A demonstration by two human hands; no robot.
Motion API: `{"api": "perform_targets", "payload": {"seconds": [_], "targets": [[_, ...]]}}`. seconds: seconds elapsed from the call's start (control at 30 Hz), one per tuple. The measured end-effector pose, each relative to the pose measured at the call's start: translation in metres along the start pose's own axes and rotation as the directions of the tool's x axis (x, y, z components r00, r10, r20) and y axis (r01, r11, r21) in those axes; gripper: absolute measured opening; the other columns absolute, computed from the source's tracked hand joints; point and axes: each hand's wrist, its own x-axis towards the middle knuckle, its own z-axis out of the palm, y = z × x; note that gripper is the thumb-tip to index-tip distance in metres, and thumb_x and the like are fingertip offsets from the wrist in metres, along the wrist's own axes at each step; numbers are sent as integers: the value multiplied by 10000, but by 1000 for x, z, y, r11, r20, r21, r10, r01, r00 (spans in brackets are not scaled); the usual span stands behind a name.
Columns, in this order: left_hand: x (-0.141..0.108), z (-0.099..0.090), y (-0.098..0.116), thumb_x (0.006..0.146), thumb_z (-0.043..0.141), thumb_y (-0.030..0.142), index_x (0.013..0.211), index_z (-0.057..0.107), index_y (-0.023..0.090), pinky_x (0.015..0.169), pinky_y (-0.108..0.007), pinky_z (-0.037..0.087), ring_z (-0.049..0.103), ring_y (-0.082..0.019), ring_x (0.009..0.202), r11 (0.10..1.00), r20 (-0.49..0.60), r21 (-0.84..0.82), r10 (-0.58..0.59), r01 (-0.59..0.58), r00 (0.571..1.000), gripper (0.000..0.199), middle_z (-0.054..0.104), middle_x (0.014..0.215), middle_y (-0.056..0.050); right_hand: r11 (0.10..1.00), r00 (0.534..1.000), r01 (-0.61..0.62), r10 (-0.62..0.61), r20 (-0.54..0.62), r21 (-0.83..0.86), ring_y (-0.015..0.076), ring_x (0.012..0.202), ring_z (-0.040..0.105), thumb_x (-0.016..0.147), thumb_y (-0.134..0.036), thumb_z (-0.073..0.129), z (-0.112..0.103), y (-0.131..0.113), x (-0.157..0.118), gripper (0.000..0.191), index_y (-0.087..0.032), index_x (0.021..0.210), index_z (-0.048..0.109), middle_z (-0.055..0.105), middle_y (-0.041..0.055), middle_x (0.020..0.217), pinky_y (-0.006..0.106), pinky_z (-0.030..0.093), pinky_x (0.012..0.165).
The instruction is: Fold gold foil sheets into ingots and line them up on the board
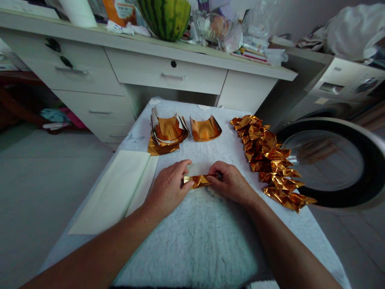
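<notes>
A narrow folded strip of gold foil paper [199, 182] stretches between my two hands, low over the cloth-covered table [192, 241]. My left hand [168, 182] grips its left end with thumb and fingers. At the other end, my right hand [227, 180] pinches the foil; its fingertips are partly hidden. A pale piece of paper [200, 167] shows just behind the strip. Beyond my hands lie a stack of curled gold foil sheets [167, 130] and a separate curled gold sheet [206, 129].
Folded gold foil pieces [264, 150] form a long pile along the table's right side. White paper sheets [111, 192] lie at left. A washing machine's open round door [331, 160] stands beside the right edge. Behind is a drawer cabinet [177, 78] with a watermelon [165, 18] on top.
</notes>
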Motion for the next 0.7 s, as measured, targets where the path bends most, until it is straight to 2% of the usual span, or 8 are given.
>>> {"api": "perform_targets", "payload": {"seconds": [0.13, 0.27, 0.5, 0.7], "targets": [[-1, -3, 3, 764, 714, 288, 1148, 485, 180, 896, -462, 465, 564, -301, 1038, 972, -79, 226, -40, 57, 996, 460, 614, 1086, -100, 1000, 1000, -2, 2, -9, -15, 106, 627, 488, 818, -157, 611, 1, 0, 0, 80, -176, 743, 588, 570, -21, 685, 232, 335, 598], [-4, -6, 8, 769, 692, 403, 1024, 520, 167, 852, -471, 448, 524, -327, 1010, 919, -99, 367, -113, 142, 989, 387, 566, 1038, -112, 1000, 1000, -7, 6, -15, -21, 106, 625, 493, 813, -161, 619, 2, 2, 0, 74, -178, 747, 591, 572, -21, 688, 232, 336, 594], [-2, -9, 11, 784, 678, 399, 953, 547, 188, 837, -449, 421, 498, -319, 1017, 931, -25, 341, -131, 132, 991, 300, 559, 1039, -96, 1000, 1000, -15, 15, -7, -14, 107, 628, 491, 819, -169, 622, 1, 1, 0, 86, -177, 741, 588, 571, -20, 689, 233, 338, 597], [0, -7, 10, 787, 670, 319, 937, 506, 202, 833, -438, 415, 489, -295, 982, 955, -33, 281, -91, 96, 995, 251, 561, 994, -73, 1000, 1000, -12, 13, 8, -20, 108, 635, 491, 817, -165, 622, 2, 1, 1, 82, -177, 743, 587, 574, -18, 700, 235, 335, 602]]}}
